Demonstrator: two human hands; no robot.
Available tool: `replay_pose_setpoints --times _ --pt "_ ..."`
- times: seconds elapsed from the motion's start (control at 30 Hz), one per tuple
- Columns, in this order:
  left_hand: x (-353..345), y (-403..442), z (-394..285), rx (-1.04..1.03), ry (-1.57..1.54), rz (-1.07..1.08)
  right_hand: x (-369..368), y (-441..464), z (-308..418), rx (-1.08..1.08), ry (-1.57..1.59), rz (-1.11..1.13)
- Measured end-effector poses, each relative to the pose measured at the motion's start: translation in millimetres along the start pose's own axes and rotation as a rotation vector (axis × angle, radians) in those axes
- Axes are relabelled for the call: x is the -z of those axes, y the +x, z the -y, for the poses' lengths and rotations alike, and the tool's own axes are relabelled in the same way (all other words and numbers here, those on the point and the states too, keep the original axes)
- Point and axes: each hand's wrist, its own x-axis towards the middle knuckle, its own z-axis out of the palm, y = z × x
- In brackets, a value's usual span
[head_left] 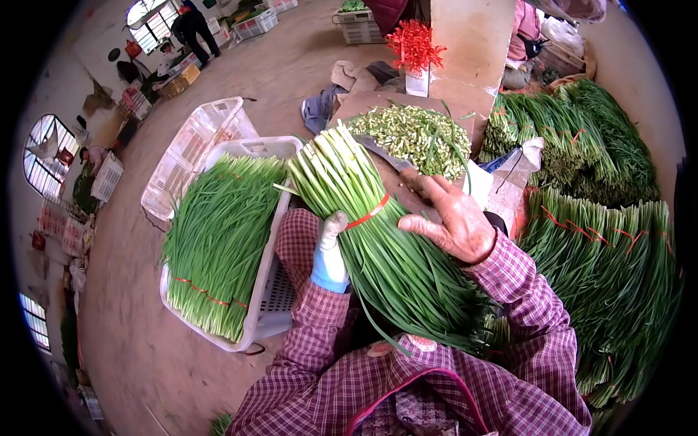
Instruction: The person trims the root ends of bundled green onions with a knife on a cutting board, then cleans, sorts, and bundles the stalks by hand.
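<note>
A thick bunch of green stalks (407, 269) with pale cut ends at the upper left lies across my lap, tied by a red band (368, 211). My left hand (331, 254), in a white and blue glove, grips its left side near the band. Bare and spread, my right hand (454, 218) hovers at the bunch's right side with nothing in it. Beyond the stalks, a knife blade (385, 154) lies by a heap of chopped stalk ends (414, 134) on a brown board.
At left, a white crate (254, 320) holds banded greens, with another crate (163, 178) behind it. Banded bunches (596, 283) are stacked at right. Red ties (414, 47) stand in a white holder by a pillar (469, 51). A person in dark clothes (193, 30) bends far back.
</note>
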Motion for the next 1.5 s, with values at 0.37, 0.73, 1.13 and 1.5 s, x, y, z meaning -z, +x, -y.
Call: replay_pose_setpoints --times 0.37,0.73,1.13,1.5 --pt "12.0 -14.2 7.7 0.032 0.125 -0.269 -16.4 93.6 50.6 0.190 -0.020 -0.180" --pt "18.6 -13.9 4.6 0.024 0.054 -0.261 0.1 144.0 17.4 -0.100 -0.001 -0.250" --pt "29.5 -8.6 -20.6 -0.230 -0.028 -0.222 -67.7 10.8 50.1 0.035 -0.017 0.036" --pt "86.1 -4.0 -46.2 -0.435 -0.185 -0.072 -40.8 -54.8 -18.4 -0.068 -0.211 0.304"
